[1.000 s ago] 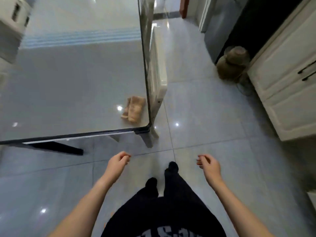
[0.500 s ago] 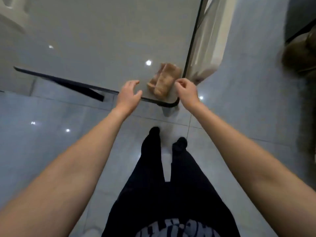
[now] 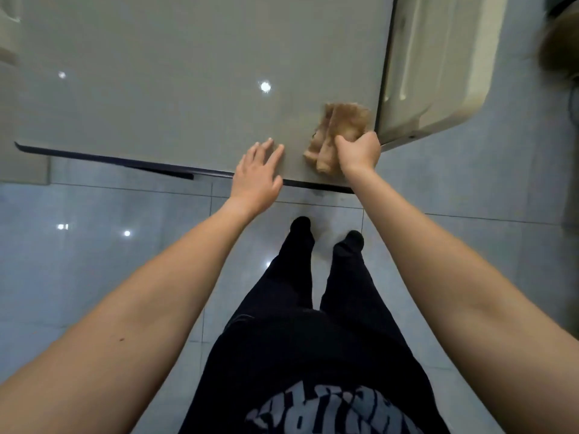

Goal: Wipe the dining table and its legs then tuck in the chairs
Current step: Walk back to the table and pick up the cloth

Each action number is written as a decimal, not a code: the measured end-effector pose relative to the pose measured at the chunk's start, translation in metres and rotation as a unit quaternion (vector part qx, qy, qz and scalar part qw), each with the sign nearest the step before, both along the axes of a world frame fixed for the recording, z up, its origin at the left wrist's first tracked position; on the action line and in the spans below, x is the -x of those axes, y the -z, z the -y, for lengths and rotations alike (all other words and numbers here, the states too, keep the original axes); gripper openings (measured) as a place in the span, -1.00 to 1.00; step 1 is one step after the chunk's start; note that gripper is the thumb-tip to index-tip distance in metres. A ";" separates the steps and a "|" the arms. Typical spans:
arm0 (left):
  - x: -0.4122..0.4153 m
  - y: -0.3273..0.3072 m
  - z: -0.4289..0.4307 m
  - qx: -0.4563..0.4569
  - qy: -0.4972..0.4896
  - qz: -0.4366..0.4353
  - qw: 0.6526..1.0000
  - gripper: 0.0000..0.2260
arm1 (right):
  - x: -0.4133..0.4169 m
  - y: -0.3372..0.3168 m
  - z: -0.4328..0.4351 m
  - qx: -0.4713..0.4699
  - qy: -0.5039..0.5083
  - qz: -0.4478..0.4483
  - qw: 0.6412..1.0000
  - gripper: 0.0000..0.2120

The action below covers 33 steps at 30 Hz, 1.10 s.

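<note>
A glossy grey dining table (image 3: 188,89) with a dark edge fills the upper part of the view. A crumpled tan cloth (image 3: 338,130) lies on its near right corner. My right hand (image 3: 358,151) grips the cloth's near end with curled fingers. My left hand (image 3: 258,175) reaches over the table's front edge, fingers straight, fingertips at the surface just left of the cloth. A cream chair (image 3: 438,67) stands against the table's right side. The table legs are hidden under the top.
Pale glossy floor tiles (image 3: 94,245) spread below and to the right of the table. My legs in dark trousers stand close to the table's corner. A brown blurred object (image 3: 560,45) sits at the far right edge. Another cream piece (image 3: 7,26) shows at the top left.
I have stepped up to the table's corner. My right hand moved forward and took hold of the cloth. My left hand reached over the front edge onto the table.
</note>
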State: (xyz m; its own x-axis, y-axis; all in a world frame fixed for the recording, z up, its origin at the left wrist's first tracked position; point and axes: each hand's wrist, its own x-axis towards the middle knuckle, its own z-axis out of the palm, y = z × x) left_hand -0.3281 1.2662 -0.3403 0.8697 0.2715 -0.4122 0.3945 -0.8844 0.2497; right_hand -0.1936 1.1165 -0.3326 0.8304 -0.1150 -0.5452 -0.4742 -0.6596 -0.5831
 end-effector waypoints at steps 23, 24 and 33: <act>-0.011 -0.032 0.066 0.303 -0.064 0.016 0.951 -0.86 | 0.146 -0.049 0.214 -0.188 0.282 0.060 0.939 -0.75; -0.011 -0.033 0.081 0.303 -0.044 0.010 0.952 -0.86 | 0.160 -0.045 0.231 -0.178 0.312 0.059 0.932 -0.76; -0.031 -0.027 0.226 0.300 0.098 -0.101 0.943 -0.84 | 0.297 -0.006 0.368 -0.116 0.565 0.010 0.817 -0.93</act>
